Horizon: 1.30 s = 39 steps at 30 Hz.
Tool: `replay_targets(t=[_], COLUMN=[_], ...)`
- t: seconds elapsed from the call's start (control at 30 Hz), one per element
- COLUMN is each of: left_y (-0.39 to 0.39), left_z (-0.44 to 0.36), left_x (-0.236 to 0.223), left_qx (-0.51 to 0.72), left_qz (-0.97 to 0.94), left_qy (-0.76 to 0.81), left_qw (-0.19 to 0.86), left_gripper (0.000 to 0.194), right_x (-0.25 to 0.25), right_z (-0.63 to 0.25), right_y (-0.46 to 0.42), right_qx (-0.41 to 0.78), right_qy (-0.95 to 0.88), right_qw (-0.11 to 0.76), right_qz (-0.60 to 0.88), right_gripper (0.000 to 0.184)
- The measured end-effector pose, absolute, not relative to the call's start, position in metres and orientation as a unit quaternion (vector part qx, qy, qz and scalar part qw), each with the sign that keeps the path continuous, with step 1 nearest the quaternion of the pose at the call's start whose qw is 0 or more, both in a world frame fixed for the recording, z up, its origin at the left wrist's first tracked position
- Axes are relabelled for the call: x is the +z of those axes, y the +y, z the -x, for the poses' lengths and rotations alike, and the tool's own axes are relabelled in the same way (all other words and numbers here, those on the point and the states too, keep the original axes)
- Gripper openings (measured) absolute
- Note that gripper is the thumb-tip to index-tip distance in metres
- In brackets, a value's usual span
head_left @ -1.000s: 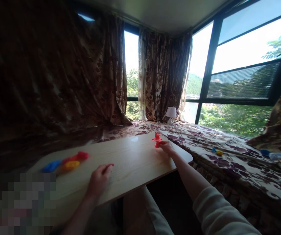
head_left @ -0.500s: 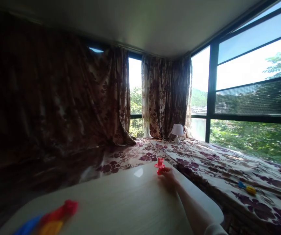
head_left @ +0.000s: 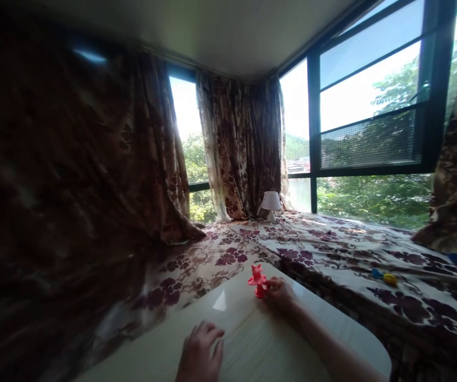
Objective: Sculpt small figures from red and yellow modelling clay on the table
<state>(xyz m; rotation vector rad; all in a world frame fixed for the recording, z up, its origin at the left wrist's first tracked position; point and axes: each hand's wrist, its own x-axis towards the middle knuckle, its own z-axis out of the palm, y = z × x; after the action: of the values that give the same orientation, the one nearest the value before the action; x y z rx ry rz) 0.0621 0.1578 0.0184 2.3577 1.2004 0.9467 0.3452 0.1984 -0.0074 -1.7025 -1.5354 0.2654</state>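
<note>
A small red plastic toy figure with a wide, skirt-like middle stands upright near the far corner of the pale wooden table. From its right side, my right hand pinches the figure low down, with the fingertips at its lower part. My left hand is over the near part of the table, left of the figure. Its fingers are bent but apart, and nothing shows between them.
Beyond the table lies a surface covered in floral cloth. A blue-and-yellow toy rests on it at the right. Farther back stands a small white lamp. Patterned curtains and windows surround the corner.
The view has tilted up and swung about. My left hand left the view and is back, nearer the figure. The red, yellow and blue pieces at the left are now out of view.
</note>
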Motion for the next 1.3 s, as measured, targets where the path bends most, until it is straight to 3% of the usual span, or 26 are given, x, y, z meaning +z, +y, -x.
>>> replay_targets(t=[0.13,0.3,0.77,0.87,1.0,1.17,1.3], left_y=[0.214,0.236,0.237,0.235,0.234,0.233,0.234], left_z=[-0.132,-0.183,-0.208,-0.208,-0.206,-0.204,-0.203], left_x=[0.016,-0.004,-0.014,-0.012,-0.009,-0.009,-0.013], left_qx=[0.291,0.279,0.309,0.310,0.310,0.309,0.322], left_qz=[-0.855,-0.846,-0.810,-0.810,-0.815,-0.813,-0.809], left_qy=[0.417,0.444,0.485,0.486,0.479,0.482,0.479], left_qw=[0.100,0.092,0.114,0.109,0.103,0.104,0.108], left_gripper=[0.027,0.026,0.018,0.018,0.021,0.021,0.020], right_x=[-0.016,-0.017,-0.018,-0.010,0.003,0.009,0.004], right_z=[-0.359,-0.367,-0.369,-0.378,-0.384,-0.364,-0.355], right_y=[0.202,0.211,0.207,0.205,0.209,0.215,0.214], right_qx=[0.103,0.125,0.099,0.171,0.273,0.368,0.350], right_qy=[-0.605,-0.639,-0.720,-0.678,-0.597,-0.591,-0.591], right_qw=[0.417,0.414,0.381,0.408,0.469,0.512,0.528], right_qz=[0.671,0.636,0.572,0.587,0.591,0.503,0.500], right_gripper=[0.027,0.020,0.021,0.018,0.044,0.037,0.032])
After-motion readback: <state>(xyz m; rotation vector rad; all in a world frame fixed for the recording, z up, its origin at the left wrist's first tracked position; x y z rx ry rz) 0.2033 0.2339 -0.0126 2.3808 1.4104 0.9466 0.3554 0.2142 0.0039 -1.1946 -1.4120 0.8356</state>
